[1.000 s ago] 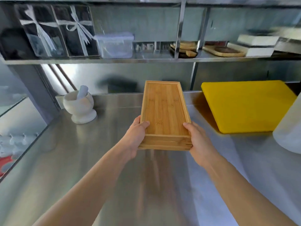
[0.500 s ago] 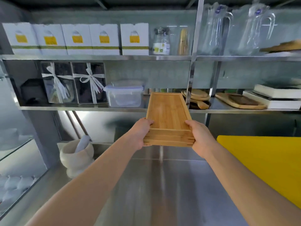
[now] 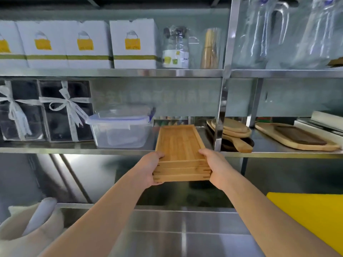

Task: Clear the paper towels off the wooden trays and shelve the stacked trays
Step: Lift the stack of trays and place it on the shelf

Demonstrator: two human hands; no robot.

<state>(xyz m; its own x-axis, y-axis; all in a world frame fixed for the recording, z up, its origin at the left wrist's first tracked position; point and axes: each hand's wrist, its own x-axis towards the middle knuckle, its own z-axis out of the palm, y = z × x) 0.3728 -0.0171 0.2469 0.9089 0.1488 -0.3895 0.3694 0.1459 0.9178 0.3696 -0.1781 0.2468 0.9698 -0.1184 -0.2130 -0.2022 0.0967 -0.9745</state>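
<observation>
A stack of three wooden trays [image 3: 179,145] is held level in the air, its far end reaching over the front edge of the lower steel shelf [image 3: 74,150]. My left hand [image 3: 151,168] grips the stack's near left corner and my right hand [image 3: 215,166] grips the near right corner. The top tray is bare wood; no paper towels are in view. The stack points into the gap between a clear plastic container [image 3: 120,130] and the shelf's upright post [image 3: 220,115].
Wooden boards [image 3: 232,134] lie right of the post, another board [image 3: 297,138] further right. Ribboned dark boxes [image 3: 65,110] stand at left. White boxes [image 3: 133,43] and jars fill the upper shelf. A mortar and pestle [image 3: 31,227] and yellow cutting board [image 3: 311,216] sit on the counter.
Both hands have lifted the tray stack from above the counter up to the lower shelf and pushed it forward, so its far end is over the shelf edge.
</observation>
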